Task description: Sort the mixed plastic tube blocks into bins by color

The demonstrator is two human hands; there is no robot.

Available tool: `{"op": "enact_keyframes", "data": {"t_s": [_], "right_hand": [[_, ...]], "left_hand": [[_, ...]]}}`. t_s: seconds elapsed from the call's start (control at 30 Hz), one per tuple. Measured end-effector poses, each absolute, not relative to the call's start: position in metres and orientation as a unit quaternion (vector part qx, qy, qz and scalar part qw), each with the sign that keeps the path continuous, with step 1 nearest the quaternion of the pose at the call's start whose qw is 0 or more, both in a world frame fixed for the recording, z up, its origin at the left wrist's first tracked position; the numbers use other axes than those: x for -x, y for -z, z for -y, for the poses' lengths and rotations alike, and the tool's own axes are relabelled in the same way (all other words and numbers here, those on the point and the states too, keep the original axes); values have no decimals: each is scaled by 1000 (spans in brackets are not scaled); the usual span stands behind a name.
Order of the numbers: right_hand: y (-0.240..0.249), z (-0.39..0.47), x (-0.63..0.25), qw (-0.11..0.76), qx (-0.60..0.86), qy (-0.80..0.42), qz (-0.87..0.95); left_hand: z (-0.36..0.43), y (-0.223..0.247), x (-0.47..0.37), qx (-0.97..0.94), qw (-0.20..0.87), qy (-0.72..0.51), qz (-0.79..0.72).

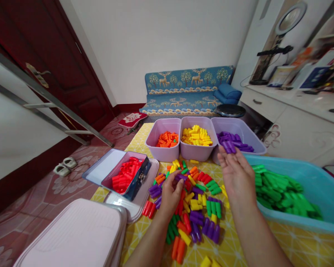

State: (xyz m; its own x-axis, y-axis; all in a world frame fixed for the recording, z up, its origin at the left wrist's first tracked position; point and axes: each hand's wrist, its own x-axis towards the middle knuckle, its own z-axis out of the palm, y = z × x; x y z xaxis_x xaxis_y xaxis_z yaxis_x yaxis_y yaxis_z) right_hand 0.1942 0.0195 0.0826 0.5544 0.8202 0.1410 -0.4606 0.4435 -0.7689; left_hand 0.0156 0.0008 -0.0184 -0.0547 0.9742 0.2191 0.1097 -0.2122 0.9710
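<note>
The person's right hand (pixel 235 172) was near the rim of the right-hand lilac bin (pixel 256 142), its fingers clamped on a few purple pieces (pixel 228 147). The left hand (pixel 171 193) hovered over the mixed pile (pixel 196 215) at lower centre, its fingers curled beside another purple piece (pixel 180 177); I couldn't tell whether they gripped it. The pile lay on the yellow-covered counter (pixel 139 241), below bins of orange (pixel 167 139) and yellow pieces (pixel 197 136). Green pieces (pixel 286 193) filled part of the turquoise tub (pixel 327 189) at right; red ones (pixel 126 174) sat in a case (pixel 140 181) at left.
</note>
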Motion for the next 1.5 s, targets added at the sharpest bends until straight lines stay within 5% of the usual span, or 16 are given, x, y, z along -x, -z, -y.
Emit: {"op": "enact_keyframes", "data": {"t_s": [0.2, 0.4, 0.63, 0.9, 1.1, 1.5], "right_hand": [[-84, -21, -195, 812, 334, -410, 249], [-38, -1, -172, 581, 488, -477, 443], [2, 2, -155, 442, 555, -354, 609], [-4, 5, -158, 450, 535, -346, 626], [-5, 8, -159, 499, 548, -374, 557], [-27, -2, -178, 335, 533, -427, 650]], "left_hand": [[0, 16, -15, -566, 390, -540, -486], [0, 17, -14, -561, 409, -545, -471], [1, 12, -18, -553, 476, -542, -418], [5, 10, -17, -619, 376, -522, -450], [6, 0, -12, -683, 157, -528, -481], [3, 14, -7, -731, 25, -323, -600]]}}
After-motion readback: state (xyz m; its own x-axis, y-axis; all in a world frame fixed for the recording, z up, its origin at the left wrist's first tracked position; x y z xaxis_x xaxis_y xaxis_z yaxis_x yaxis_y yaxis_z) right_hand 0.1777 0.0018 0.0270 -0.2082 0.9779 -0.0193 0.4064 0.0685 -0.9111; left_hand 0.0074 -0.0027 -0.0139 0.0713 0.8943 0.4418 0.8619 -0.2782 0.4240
